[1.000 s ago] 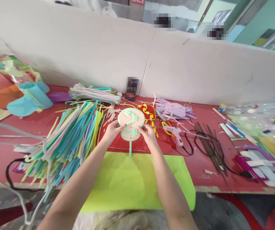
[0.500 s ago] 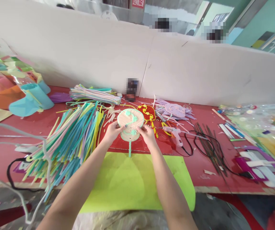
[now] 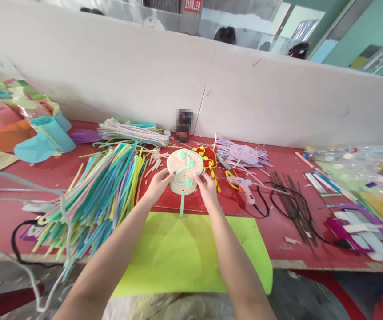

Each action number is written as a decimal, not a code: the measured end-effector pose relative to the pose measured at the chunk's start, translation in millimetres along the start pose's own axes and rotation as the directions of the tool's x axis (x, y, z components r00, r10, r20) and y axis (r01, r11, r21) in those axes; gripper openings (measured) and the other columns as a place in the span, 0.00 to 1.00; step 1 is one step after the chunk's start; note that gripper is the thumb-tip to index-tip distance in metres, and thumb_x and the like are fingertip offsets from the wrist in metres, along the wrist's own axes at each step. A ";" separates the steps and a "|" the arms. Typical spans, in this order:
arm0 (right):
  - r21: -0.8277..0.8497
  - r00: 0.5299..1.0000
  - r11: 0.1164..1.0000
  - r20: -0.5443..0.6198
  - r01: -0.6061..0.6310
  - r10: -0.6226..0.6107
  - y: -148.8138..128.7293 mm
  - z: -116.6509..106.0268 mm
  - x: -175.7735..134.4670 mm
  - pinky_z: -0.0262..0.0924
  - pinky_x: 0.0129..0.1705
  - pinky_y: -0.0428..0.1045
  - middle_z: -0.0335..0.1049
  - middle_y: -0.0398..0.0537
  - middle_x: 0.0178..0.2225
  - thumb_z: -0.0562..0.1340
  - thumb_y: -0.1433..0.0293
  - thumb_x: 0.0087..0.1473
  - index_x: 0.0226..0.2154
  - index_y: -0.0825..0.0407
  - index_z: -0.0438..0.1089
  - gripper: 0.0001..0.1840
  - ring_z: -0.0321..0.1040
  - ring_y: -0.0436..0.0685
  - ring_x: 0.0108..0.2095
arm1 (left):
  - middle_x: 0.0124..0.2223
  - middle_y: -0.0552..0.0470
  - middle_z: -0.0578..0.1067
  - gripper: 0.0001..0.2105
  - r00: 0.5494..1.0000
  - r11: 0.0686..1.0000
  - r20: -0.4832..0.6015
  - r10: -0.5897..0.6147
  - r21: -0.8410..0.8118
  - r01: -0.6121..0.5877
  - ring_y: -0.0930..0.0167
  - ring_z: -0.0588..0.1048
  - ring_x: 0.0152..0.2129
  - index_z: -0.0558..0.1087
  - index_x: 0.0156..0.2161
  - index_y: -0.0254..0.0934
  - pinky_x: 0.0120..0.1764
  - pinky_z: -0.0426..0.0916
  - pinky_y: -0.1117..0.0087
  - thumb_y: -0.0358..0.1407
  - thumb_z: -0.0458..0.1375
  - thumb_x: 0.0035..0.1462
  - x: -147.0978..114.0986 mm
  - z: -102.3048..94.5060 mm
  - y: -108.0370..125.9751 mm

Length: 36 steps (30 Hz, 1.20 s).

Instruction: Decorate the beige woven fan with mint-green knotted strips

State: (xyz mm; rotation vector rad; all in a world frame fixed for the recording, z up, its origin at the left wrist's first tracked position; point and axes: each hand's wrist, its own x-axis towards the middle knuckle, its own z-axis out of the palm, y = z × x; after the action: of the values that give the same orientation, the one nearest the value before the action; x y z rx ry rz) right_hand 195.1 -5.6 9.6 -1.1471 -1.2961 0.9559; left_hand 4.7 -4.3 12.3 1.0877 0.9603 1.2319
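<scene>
Between my two hands is a round craft fan (image 3: 182, 171), pale peach with a mint-green rim, green flowers, a curling green stem and a green handle pointing down toward me. My left hand (image 3: 160, 183) pinches its left edge. On the right edge, the thumb and fingers of my right hand (image 3: 206, 186) are closed. Just behind the fan lies a red fan with yellow trim (image 3: 210, 156), partly hidden by it. A lime-green sheet (image 3: 191, 253) spreads under my forearms at the table's front.
Bundles of coloured pipe cleaners (image 3: 94, 200) lie to the left, with felt boots (image 3: 46, 138) beyond. To the right are a purple fan (image 3: 244, 154), a glue gun (image 3: 245, 186) with its black cord, dark thin sticks (image 3: 291, 204) and plastic bottles (image 3: 354, 155). A white partition (image 3: 138, 71) stands behind.
The fan has shifted slightly right and tilted a little, showing more of its curling green stem. Both hands keep their grip on its edges.
</scene>
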 end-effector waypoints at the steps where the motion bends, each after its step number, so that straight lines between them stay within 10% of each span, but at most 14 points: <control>1: -0.027 0.999 0.999 -0.031 0.019 -0.019 -0.9 0.8 -0.8 0.66 0.42 0.52 0.75 0.51 0.37 0.59 0.55 0.52 0.39 0.54 0.71 0.21 0.71 0.59 0.40 | 0.35 0.49 0.77 0.23 1.000 1.000 -0.011 0.014 0.006 -0.014 0.70 0.75 0.28 0.73 0.46 0.35 0.30 0.70 0.72 0.48 0.62 0.48 -0.1 0.2 0.0; 5: -0.309 0.935 0.921 -0.185 0.237 -0.302 -10.1 6.3 -9.8 0.60 0.53 0.56 0.68 0.55 0.51 0.56 0.59 0.57 0.53 0.53 0.64 0.24 0.66 0.59 0.51 | 0.34 0.49 0.77 0.21 0.970 0.989 -0.192 0.151 0.035 -0.147 0.71 0.74 0.27 0.73 0.45 0.34 0.27 0.67 0.75 0.46 0.61 0.50 -0.3 1.0 1.3; 8: -0.565 0.837 0.717 -0.082 0.409 -0.542 -20.0 14.5 -21.1 0.56 0.57 0.58 0.64 0.54 0.54 0.57 0.63 0.57 0.53 0.49 0.64 0.22 0.60 0.59 0.56 | 0.41 0.47 0.77 0.21 0.919 0.967 -0.312 0.239 -0.011 -0.255 0.69 0.75 0.34 0.71 0.48 0.37 0.30 0.69 0.75 0.44 0.61 0.51 -1.3 4.1 5.2; 15: -0.740 0.833 0.486 0.179 0.465 -0.524 -22.0 34.7 -32.2 0.53 0.60 0.59 0.51 0.57 0.63 0.57 0.61 0.57 0.65 0.54 0.41 0.39 0.50 0.62 0.62 | 0.52 0.45 0.73 0.24 0.885 0.934 -0.370 0.283 -0.104 -0.342 0.66 0.73 0.46 0.67 0.52 0.41 0.39 0.71 0.72 0.41 0.62 0.49 -3.4 11.3 12.6; 28: -0.616 0.924 0.723 0.023 0.314 -0.382 -5.8 26.0 -29.0 0.60 0.54 0.56 0.62 0.57 0.57 0.53 0.66 0.60 0.66 0.52 0.35 0.38 0.62 0.61 0.55 | 0.56 0.45 0.70 0.28 0.911 0.954 -0.298 0.284 -0.010 -0.300 0.64 0.72 0.49 0.62 0.55 0.43 0.43 0.71 0.69 0.44 0.62 0.49 -6.0 13.0 11.2; 36: -0.321 0.996 0.943 0.020 0.092 -0.090 -7.7 23.4 -25.3 0.62 0.32 0.50 0.69 0.48 0.24 0.48 0.56 0.61 0.37 0.51 0.71 0.22 0.67 0.55 0.25 | 0.51 0.45 0.72 0.17 0.933 0.941 -0.199 0.300 -0.100 -0.324 0.65 0.73 0.47 0.66 0.46 0.40 0.47 0.70 0.63 0.48 0.53 0.57 -6.7 11.1 11.9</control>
State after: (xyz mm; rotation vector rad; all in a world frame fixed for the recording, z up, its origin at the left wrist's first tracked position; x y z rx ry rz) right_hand 169.3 -29.7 10.1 -1.3189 -1.5351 0.6946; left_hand 12.0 -12.0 26.3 1.0639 0.8474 1.6562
